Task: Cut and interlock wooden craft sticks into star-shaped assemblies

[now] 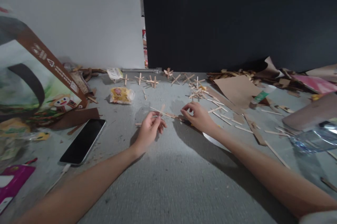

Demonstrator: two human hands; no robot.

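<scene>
- The left hand (150,127) pinches a pale, thin wooden stick cross (162,113) between nearly closed thumb and fingertips, above the grey tabletop (168,185); so narrow a hold might let it twist if pressed unevenly.
- The right hand (197,113) is partly open, fingers curled, apart from the cross, with nothing visibly held.
- Beyond the right wrist lie loose, pale, flat wooden sticks (222,118); a sweeping forearm could scatter them.
- Small, star-shaped wooden stick crosses (139,78) stand along the back, easily toppled if bumped.
</scene>
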